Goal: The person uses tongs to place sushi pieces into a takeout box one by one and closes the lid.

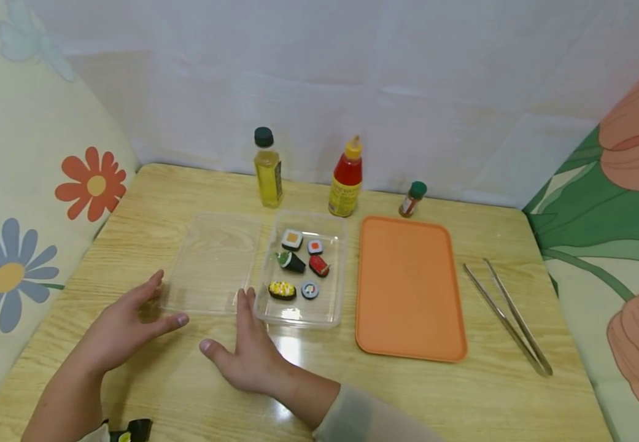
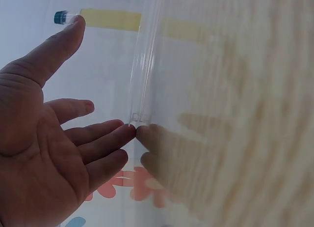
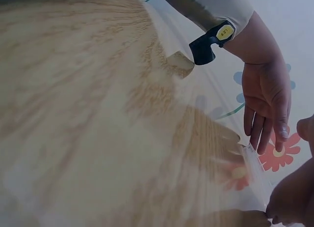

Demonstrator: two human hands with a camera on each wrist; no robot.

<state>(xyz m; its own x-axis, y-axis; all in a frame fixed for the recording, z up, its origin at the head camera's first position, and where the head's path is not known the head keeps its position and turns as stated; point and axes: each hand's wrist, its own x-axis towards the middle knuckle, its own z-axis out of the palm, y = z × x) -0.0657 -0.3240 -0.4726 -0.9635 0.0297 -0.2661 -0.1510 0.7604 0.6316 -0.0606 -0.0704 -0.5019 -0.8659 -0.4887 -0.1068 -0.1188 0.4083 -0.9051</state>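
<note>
A clear flat plastic lid (image 1: 216, 261) lies on the table at the left. Beside it stands an open clear box (image 1: 327, 313) holding several sushi pieces, among them a corn-topped one (image 1: 282, 290) and a green-topped cone (image 1: 290, 261). At the lid's front left corner is my left hand (image 1: 126, 325), fingers loosely extended and thumb apart; in the left wrist view its fingertips (image 2: 128, 131) meet the lid's edge. My right hand (image 1: 255, 356) has its fingers straight, with the tips at the lid's front right corner, close to the box. Neither hand grips anything.
Behind the box stand an oil bottle (image 1: 269, 175), a red sauce bottle (image 1: 345, 181) and a small green-capped jar (image 1: 412, 199). An orange tray (image 1: 410, 288) lies right of the box, with metal tongs (image 1: 509, 316) farther right. Fabric walls border the table's back and sides.
</note>
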